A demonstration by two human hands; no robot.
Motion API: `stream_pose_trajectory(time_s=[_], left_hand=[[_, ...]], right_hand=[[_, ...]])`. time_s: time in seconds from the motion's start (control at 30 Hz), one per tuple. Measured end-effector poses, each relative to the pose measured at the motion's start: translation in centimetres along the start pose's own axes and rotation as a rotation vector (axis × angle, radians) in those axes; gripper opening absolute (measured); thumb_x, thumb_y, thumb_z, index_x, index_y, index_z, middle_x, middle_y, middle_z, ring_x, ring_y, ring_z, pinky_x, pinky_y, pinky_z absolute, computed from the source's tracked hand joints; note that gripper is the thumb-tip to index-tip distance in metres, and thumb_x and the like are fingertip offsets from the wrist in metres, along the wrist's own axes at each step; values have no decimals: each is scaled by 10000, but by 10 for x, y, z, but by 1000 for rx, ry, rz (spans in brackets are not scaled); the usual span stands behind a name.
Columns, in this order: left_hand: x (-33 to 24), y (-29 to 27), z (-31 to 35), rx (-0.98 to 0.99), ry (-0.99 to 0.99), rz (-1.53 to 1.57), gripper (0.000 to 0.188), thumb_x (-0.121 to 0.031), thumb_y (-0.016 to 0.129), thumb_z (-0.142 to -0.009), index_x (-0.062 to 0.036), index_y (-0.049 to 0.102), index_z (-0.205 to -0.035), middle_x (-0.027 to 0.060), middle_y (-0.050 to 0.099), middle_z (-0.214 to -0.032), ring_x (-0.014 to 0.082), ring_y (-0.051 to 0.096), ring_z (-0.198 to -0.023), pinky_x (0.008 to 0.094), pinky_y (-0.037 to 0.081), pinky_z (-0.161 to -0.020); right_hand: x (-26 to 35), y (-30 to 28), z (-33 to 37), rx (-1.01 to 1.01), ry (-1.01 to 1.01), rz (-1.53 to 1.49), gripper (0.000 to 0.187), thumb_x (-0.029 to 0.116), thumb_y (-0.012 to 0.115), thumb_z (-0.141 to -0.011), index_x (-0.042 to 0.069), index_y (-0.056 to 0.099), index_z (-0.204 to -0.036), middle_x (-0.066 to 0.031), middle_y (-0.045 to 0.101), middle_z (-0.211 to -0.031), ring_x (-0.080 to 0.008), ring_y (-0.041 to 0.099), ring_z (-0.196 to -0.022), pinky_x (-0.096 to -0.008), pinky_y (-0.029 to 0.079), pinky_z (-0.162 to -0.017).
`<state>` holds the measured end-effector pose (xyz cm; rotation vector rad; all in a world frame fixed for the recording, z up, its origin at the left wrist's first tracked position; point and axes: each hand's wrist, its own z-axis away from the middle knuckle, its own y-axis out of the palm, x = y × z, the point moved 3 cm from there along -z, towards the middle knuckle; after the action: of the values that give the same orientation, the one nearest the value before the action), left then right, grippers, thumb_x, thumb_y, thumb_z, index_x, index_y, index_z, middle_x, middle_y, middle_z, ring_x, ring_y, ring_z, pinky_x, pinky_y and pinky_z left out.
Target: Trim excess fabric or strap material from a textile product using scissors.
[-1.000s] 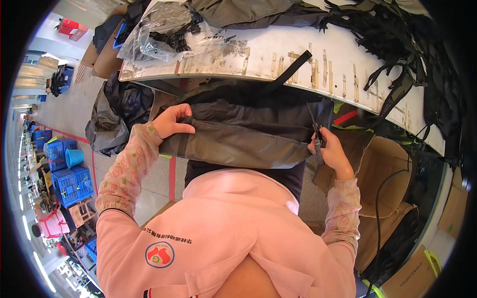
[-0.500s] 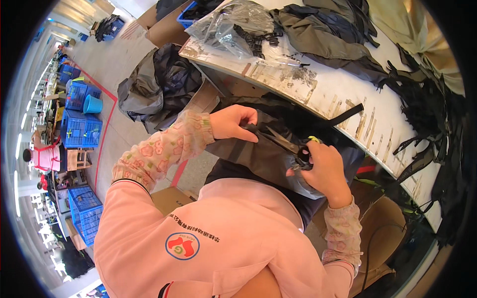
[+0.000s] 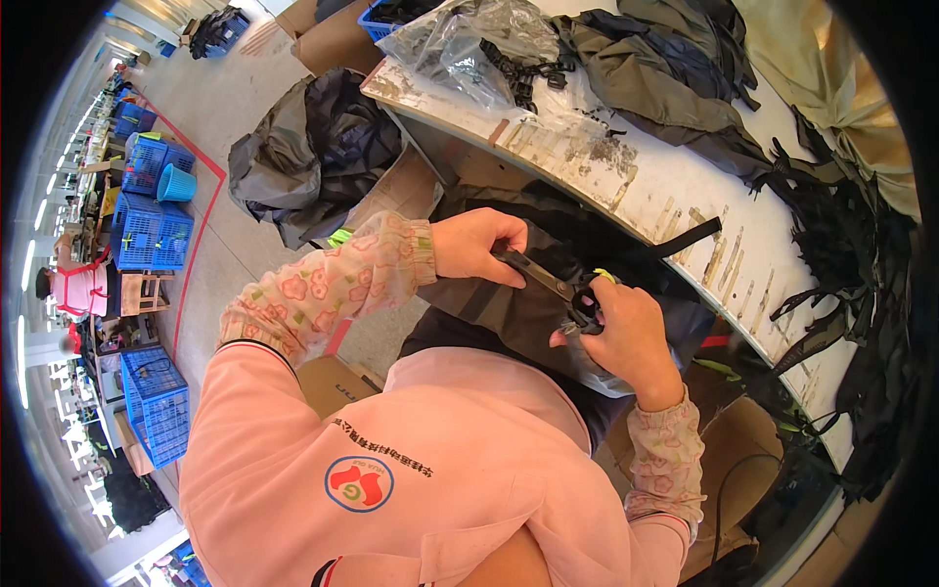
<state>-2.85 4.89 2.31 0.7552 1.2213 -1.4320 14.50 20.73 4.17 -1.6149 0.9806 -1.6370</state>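
My right hand (image 3: 631, 338) is closed round the dark handles of a pair of scissors (image 3: 550, 282). Their blades point left and look nearly together, with the tips at the fingers of my left hand (image 3: 479, 249). That hand pinches an edge of dark grey-brown fabric (image 3: 469, 301) between thumb and fingers; the exact spot it grips is partly hidden. The fabric lies across my lap under both hands. A black strap (image 3: 685, 238) sticks out past my right hand over the table edge. Something yellow-green (image 3: 606, 277) shows beside the right-hand fingers.
A worn white table (image 3: 597, 157) runs diagonally beyond my hands. On it lie a clear plastic bag (image 3: 469, 54), dark fabric pieces (image 3: 665, 78) and a heap of black straps (image 3: 851, 264). A dark fabric pile (image 3: 313, 147) is on the left; blue crates (image 3: 152, 230) stand farther off.
The scissor blades have come together and their tips have moved to the left hand's fingers. The left hand has shifted slightly right. The view has shifted a little.
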Motion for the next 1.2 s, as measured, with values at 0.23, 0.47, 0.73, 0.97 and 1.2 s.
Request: stream_pose_trajectory(time_s=[0.23,0.47,0.73,0.97,1.2], left_hand=[[-3,2,2,3,-17,14,352,-136,787,-737,-70,441,-756,-52,400,-690,56,349,-651,240,316,-568],[-8,-1,2,43,-46,-40,342,-152,773,-755,-75,440,-751,-48,406,-691,55,356,-656,242,322,-567],[17,-51,5,55,-45,-328,350,-190,791,-713,-73,471,-791,16,484,-723,134,472,-698,306,395,-613],[-22,27,-52,-92,492,-678,321,-234,762,-720,-68,599,-941,119,603,-957,340,547,-953,420,446,-841],[-30,152,-109,170,530,-497,323,-231,729,-759,-51,623,-1004,129,613,-971,326,563,-918,397,458,-818]], right_hand=[[7,-6,1,-25,-16,-30,439,337,818,-604,43,529,-756,-107,585,-668,-325,578,-657,-374,419,-593],[-16,-2,18,-16,46,-30,420,245,839,-570,55,536,-791,-149,562,-641,-351,548,-586,-372,435,-549],[-86,-18,93,-72,508,-470,364,71,817,-673,4,524,-879,-63,598,-781,-141,538,-719,-284,450,-677],[-113,17,138,-147,578,-550,307,13,755,-719,-11,508,-898,-117,572,-736,-160,541,-699,-286,462,-679],[-92,-3,143,-156,581,-762,219,-18,720,-760,27,526,-851,11,564,-771,-61,510,-714,-228,440,-653]])
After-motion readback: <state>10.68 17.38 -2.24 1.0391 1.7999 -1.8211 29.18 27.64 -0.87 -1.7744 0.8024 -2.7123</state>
